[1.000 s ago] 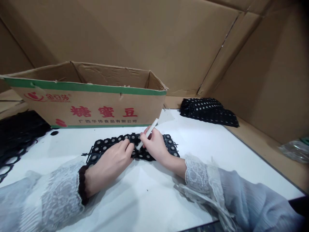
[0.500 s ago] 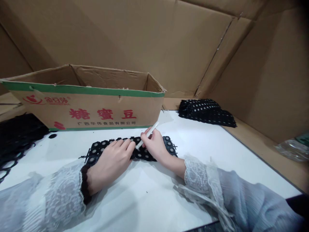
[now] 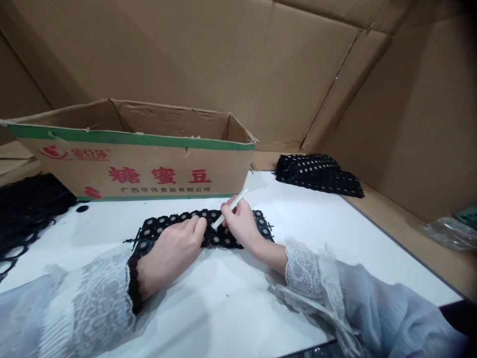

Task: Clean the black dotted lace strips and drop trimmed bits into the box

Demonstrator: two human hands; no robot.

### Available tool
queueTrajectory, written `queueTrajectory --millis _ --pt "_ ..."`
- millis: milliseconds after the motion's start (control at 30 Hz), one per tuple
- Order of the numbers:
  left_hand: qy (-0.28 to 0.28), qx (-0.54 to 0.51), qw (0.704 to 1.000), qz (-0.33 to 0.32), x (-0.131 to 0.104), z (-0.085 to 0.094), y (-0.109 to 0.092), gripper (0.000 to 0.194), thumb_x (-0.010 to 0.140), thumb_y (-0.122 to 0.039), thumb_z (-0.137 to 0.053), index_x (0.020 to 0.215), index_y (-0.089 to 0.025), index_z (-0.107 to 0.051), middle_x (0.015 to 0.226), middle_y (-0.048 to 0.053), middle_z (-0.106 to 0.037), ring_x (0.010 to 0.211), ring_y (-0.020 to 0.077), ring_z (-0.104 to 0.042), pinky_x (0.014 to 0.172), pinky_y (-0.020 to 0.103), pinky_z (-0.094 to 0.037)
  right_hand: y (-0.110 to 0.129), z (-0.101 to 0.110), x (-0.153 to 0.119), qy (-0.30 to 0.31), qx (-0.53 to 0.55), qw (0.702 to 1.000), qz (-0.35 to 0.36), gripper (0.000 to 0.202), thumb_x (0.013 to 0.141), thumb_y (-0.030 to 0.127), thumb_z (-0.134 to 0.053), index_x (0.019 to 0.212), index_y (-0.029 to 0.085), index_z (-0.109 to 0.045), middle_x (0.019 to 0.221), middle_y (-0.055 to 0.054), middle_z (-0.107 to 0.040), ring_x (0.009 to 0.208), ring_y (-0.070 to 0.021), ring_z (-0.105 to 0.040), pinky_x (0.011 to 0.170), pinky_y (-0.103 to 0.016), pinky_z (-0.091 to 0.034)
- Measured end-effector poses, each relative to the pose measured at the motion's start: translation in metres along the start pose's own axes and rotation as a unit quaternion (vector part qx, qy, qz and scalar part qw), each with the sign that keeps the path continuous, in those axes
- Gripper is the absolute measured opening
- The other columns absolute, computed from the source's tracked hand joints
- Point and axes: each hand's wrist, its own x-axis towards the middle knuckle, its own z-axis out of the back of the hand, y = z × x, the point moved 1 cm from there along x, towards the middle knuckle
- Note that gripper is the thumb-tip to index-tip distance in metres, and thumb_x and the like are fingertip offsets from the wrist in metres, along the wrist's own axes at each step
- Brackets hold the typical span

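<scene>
Back, by a touch, slid the fingertips of the left hand point(image 3: 179, 244), away from the tip of the white stick point(image 3: 237, 200)! They sat bunched on the dotted black strip point(image 3: 227, 242); whether they pinched it, I couldn't tell. At their three o'clock, the right hand point(image 3: 246, 226) pinched the stick, tip down. Risky spot: a lax left hold could have let the strip skid; a slip could have jabbed those fingers. Beyond: cardboard box point(image 3: 160, 154) at eleven o'clock, dotted bundle point(image 3: 316, 174) at two.
</scene>
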Motion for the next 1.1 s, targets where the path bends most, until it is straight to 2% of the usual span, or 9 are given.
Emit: queueTrajectory --millis 200,300,400,500,667,867,1100 --pt "0.006 -0.019 1.000 0.006 -0.0011 0.0037 -0.0028 0.018 0.072 -0.001 -0.038 0.079 -0.018 -0.041 0.080 0.004 -0.055 0.070 0.0207 -0.057 0.056 0.030 -0.042 0.0046 0.0014 -0.0045 0.022 0.009 0.999 0.021 0.015 0.076 0.032 -0.049 0.071 0.020 -0.044 0.046 0.006 -0.048 0.043 -0.0110 -0.052 0.049 -0.023 -0.041" --pt "0.004 -0.040 0.999 0.016 -0.0021 0.0020 -0.0004 0.018 0.072 -0.001 -0.037 0.079 -0.018 -0.040 0.080 0.004 -0.055 0.070 0.0195 -0.058 0.057 0.029 -0.043 0.0061 0.0024 -0.0070 0.060 0.014 0.998 0.033 0.018 0.077 0.035 -0.051 0.070 0.019 -0.045 0.047 0.006 -0.048 0.044 -0.0115 -0.054 0.051 -0.023 -0.041" --pt "-0.020 -0.055 0.998 0.028 -0.0022 -0.0021 0.0038 0.011 0.074 -0.009 -0.042 0.080 -0.018 -0.041 0.080 0.003 -0.057 0.071 0.0191 -0.059 0.058 0.028 -0.044 0.0058 0.0020 -0.0086 0.101 0.015 0.994 0.027 0.014 0.074 0.030 -0.052 0.068 0.019 -0.044 0.048 0.005 -0.050 0.047 -0.0119 -0.056 0.052 -0.023 -0.042" --pt "-0.055 -0.038 0.997 0.030 -0.0021 -0.0048 0.0067 0.007 0.075 -0.014 -0.046 0.079 -0.018 -0.043 0.078 0.003 -0.058 0.067 0.0181 -0.059 0.055 0.026 -0.043 0.0048 0.0007 -0.0087 0.093 0.052 0.994 0.024 0.014 0.069 0.022 -0.053 0.073 0.021 -0.039 0.050 0.008 -0.049 0.048 -0.0117 -0.057 0.052 -0.022 -0.042" --pt "-0.113 0.032 0.993 -0.008 -0.0033 -0.0042 0.0064 0.004 0.076 -0.013 -0.048 0.075 -0.016 -0.045 0.070 0.003 -0.055 0.058 0.0170 -0.056 0.048 0.026 -0.039 0.0034 -0.0005 -0.0084 0.090 0.062 0.994 0.016 0.014 0.066 0.019 -0.049 0.069 0.021 -0.035 0.048 0.009 -0.045 0.047 -0.0120 -0.057 0.049 -0.022 -0.040" --pt "-0.184 0.121 0.972 -0.077 -0.0076 0.0000 0.0051 0.015 0.080 -0.016 -0.044 0.065 -0.018 -0.044 0.059 0.002 -0.050 0.053 0.0183 -0.051 0.052 0.030 -0.037 0.0045 0.0010 -0.0082 0.089 0.057 0.994 0.010 0.013 0.065 0.018 -0.049 0.066 0.021 -0.036 0.046 0.009 -0.044 0.046 -0.0115 -0.055 0.049 -0.021 -0.039" --pt "-0.202 0.119 0.967 -0.104 -0.0082 0.0020 0.0065 0.017 0.080 -0.013 -0.040 0.065 -0.018 -0.044 0.059 0.002 -0.050 0.053 0.0176 -0.049 0.053 0.031 -0.035 0.0049 0.0006 -0.0079 0.116 0.086 0.989 0.022 0.014 0.068 0.020 -0.049 0.068 0.021 -0.035 0.049 0.009 -0.044 0.048 -0.0109 -0.056 0.050 -0.021 -0.039"
